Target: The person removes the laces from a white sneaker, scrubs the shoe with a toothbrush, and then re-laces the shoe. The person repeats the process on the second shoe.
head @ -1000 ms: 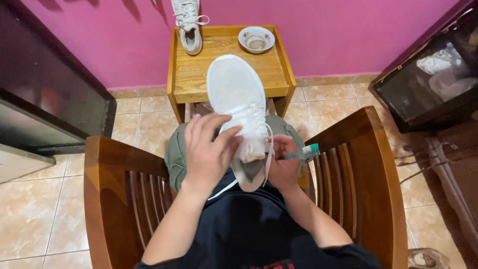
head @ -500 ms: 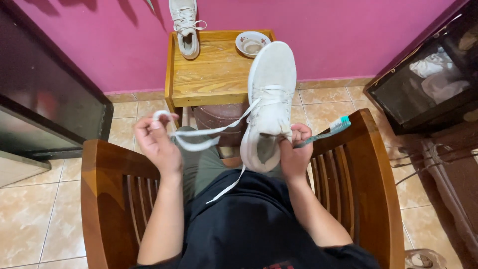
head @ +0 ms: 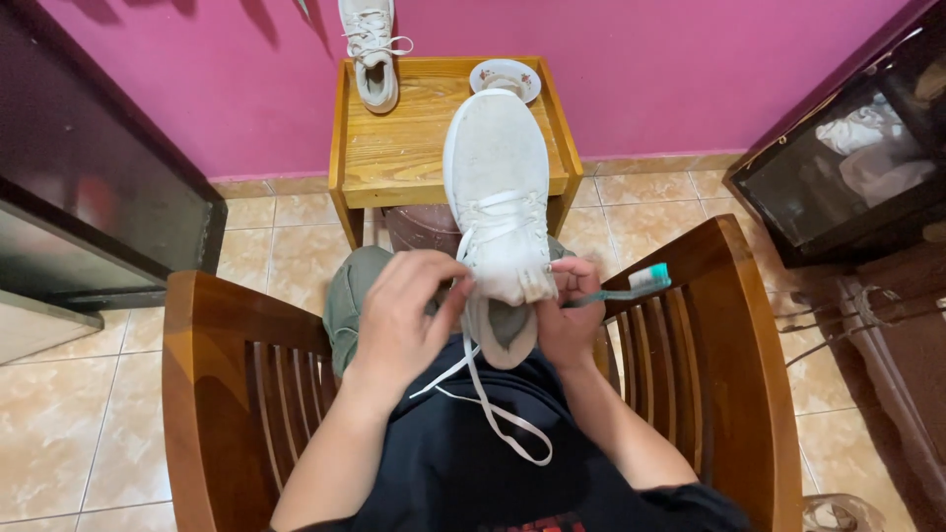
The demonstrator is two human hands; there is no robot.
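I sit in a wooden armchair (head: pixel 207 394) with a white sneaker (head: pixel 496 187) held over my lap, toe pointing away. My right hand (head: pixel 572 315) grips the shoe's heel side and also holds a toothbrush (head: pixel 631 286) with a teal head that sticks out to the right. My left hand (head: pixel 404 315) is at the shoe's opening, fingers pinching the white lace (head: pixel 488 404) near the tongue. Loose lace ends hang down over my dark shirt.
A small wooden table (head: pixel 414 148) stands in front against the pink wall, with a second white sneaker (head: pixel 372 49) and a small patterned saucer (head: pixel 505 77) on it. A dark cabinet (head: pixel 89 197) is at the left, a glass-fronted case (head: pixel 847 167) at the right. Tiled floor below.
My left hand, which had pulled the lace out to the left, has come back to the shoe's opening. The sneaker has moved back to the middle over my lap.
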